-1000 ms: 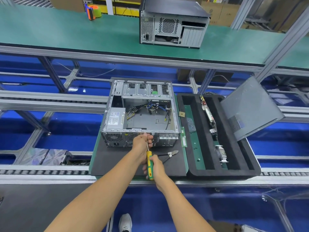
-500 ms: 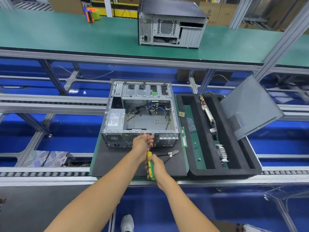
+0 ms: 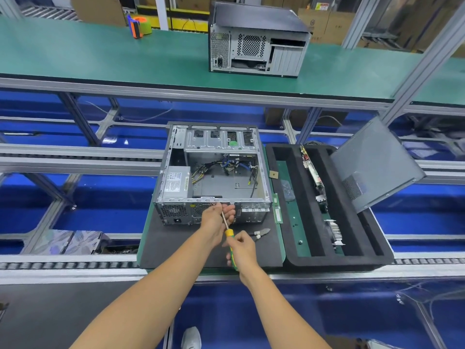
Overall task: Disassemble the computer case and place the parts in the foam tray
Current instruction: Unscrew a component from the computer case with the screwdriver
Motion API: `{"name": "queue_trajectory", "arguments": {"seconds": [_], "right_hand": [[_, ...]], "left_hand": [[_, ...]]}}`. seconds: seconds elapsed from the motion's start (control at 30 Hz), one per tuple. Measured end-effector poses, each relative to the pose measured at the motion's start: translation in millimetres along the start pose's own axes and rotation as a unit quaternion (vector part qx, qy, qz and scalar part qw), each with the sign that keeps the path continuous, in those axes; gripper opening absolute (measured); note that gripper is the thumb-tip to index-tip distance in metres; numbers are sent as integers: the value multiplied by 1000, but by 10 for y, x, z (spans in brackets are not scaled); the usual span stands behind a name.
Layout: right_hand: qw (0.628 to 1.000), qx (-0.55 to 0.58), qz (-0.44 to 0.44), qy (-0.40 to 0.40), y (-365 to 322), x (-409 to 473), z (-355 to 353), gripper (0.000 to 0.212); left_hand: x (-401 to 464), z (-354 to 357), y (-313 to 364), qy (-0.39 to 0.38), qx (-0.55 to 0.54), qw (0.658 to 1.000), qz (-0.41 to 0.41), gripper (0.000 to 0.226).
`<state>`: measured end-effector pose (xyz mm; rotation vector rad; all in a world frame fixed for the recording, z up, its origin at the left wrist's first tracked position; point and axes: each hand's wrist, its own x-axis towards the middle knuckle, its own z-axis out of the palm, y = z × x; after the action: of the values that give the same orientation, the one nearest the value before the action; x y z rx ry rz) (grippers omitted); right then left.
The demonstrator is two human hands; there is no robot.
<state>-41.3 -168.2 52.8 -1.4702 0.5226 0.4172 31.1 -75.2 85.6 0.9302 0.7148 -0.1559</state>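
Left hand (image 3: 216, 219): forearm bare, extended forward from lower left; fingers curled, tips gathered around a thin shaft at the far end of the reach. Right hand (image 3: 242, 250): forearm bare, extended from lower right, wrist slightly bent; fingers wrapped around a handle, thumb laid along it. Both hands are held close together, the right just nearer the body than the left.

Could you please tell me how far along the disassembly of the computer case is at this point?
Done: the side panel is off and leans on the foam tray, which holds expansion cards. In hand: the right hand grips a screwdriver aimed at the computer case rear, the left hand steadying its shaft. Left: the power supply and cables remain inside.
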Motion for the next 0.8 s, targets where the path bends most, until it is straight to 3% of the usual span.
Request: {"name": "queue_trajectory", "arguments": {"seconds": [0.37,0.6,0.7,0.8], "right_hand": [[1000,-25,-5,13,78,-42,17,15],[1000,-6,12,16,208,-38,9,13],[999,-8,21,26,275,-32,-26,13],[999,-4,31,35,325,-30,-84,15]], "left_hand": [[8,-93,-63,-10,-36,999,-15,18],[145,-397,-161,2,104,994,31,14],[238,-587,-211,35,254,962,93,11],[303,-769,-235,14,443,883,153,8]]}}
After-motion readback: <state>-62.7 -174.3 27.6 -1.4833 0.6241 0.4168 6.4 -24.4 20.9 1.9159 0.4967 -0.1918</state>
